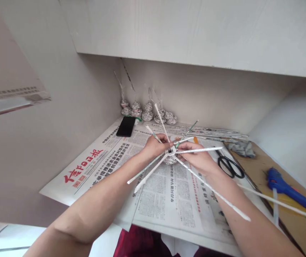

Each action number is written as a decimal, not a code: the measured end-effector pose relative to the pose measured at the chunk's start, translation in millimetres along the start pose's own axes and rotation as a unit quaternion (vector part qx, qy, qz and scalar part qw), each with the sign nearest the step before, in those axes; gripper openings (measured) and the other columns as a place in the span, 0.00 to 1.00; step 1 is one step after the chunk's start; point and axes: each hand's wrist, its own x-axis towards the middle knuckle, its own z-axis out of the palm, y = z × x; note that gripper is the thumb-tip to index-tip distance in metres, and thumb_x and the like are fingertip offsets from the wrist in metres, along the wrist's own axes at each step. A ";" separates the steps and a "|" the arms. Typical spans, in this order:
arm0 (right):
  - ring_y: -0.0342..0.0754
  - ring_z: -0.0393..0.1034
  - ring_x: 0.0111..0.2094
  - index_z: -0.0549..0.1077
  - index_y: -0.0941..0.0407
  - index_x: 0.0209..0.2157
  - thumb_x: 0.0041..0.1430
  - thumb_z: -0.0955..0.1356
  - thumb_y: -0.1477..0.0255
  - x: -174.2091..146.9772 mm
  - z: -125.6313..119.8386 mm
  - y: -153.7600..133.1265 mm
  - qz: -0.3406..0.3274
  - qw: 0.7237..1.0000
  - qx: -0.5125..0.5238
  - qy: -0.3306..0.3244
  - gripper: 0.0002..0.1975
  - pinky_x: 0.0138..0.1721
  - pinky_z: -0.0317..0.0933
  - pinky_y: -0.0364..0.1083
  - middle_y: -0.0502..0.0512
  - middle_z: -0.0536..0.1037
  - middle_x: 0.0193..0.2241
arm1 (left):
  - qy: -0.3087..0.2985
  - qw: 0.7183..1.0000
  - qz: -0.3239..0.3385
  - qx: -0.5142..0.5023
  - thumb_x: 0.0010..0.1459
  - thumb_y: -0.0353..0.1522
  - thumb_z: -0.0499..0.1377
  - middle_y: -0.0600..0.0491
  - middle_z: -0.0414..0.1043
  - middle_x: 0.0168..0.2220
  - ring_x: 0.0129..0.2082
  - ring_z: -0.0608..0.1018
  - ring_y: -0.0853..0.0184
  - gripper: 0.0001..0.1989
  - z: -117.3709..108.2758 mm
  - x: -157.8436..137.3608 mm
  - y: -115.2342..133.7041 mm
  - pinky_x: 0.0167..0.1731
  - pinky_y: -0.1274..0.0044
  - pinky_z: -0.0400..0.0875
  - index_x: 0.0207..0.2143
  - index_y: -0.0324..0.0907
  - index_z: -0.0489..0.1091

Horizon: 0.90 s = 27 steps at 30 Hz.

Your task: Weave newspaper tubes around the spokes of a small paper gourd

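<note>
A small round piece woven from rolled newspaper [170,159] is between my hands above the newspaper-covered table. Several long paper tubes [211,192] spread out from its top like spokes. My left hand [156,145] closes on the piece from the left, thumb at its upper rim among the tubes. From the right, my right hand [195,155] has its fingers bent around the piece and the base of the tubes by the top opening. Some fingertips of both hands are hidden behind the tubes.
Several gourd-shaped woven pieces [148,112] stand along the back wall. A black phone [126,126] lies at the left, with a bundle of paper tubes [217,133] behind. Black-handled scissors [230,167], a grey cloth [241,149] and a blue glue gun [289,189] lie right. An overhanging panel [195,35] is above.
</note>
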 end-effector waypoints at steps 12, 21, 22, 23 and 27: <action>0.42 0.70 0.21 0.75 0.59 0.24 0.37 0.79 0.67 3.4 -4.1 4.0 0.112 0.981 0.159 -0.024 0.14 0.20 0.65 0.40 0.53 0.76 0.21 | -0.054 0.997 0.002 -0.061 0.45 0.27 0.65 0.51 0.76 0.27 0.26 0.74 0.71 0.04 4.9 -4.2 1.7 0.33 0.77 0.68 0.27 0.36 0.74; 0.41 0.65 0.16 0.73 0.57 0.23 0.36 0.78 0.74 5.3 -10.1 3.9 0.149 0.958 0.240 -0.058 0.11 0.17 0.64 0.42 0.49 0.74 0.17 | -0.124 0.989 0.050 -0.063 0.45 0.32 0.67 0.51 0.76 0.27 0.26 0.74 0.71 0.09 2.8 2.1 -9.7 0.31 0.78 0.67 0.28 0.35 0.75; 0.41 0.65 0.16 0.73 0.57 0.23 0.37 0.77 0.74 5.6 -9.7 3.9 0.152 0.957 0.239 -0.068 0.11 0.18 0.64 0.41 0.49 0.74 0.17 | -0.125 0.989 0.055 -0.059 0.45 0.32 0.67 0.51 0.76 0.27 0.26 0.74 0.71 0.09 2.5 2.7 -10.7 0.31 0.78 0.68 0.28 0.35 0.75; 0.41 0.65 0.16 0.73 0.57 0.22 0.38 0.77 0.74 6.0 -9.4 4.0 0.154 0.956 0.237 -0.076 0.10 0.18 0.64 0.41 0.49 0.74 0.17 | -0.128 0.988 0.059 -0.055 0.45 0.32 0.67 0.50 0.76 0.27 0.27 0.74 0.71 0.09 2.3 3.0 -11.4 0.31 0.78 0.68 0.28 0.35 0.75; 0.42 0.69 0.20 0.74 0.57 0.22 0.42 0.76 0.74 7.3 -9.7 5.1 0.166 0.952 0.245 -0.075 0.08 0.24 0.67 0.42 0.51 0.75 0.19 | -0.142 0.986 0.070 -0.054 0.45 0.32 0.67 0.50 0.76 0.28 0.29 0.76 0.70 0.08 1.4 1.7 -10.1 0.33 0.77 0.70 0.27 0.36 0.75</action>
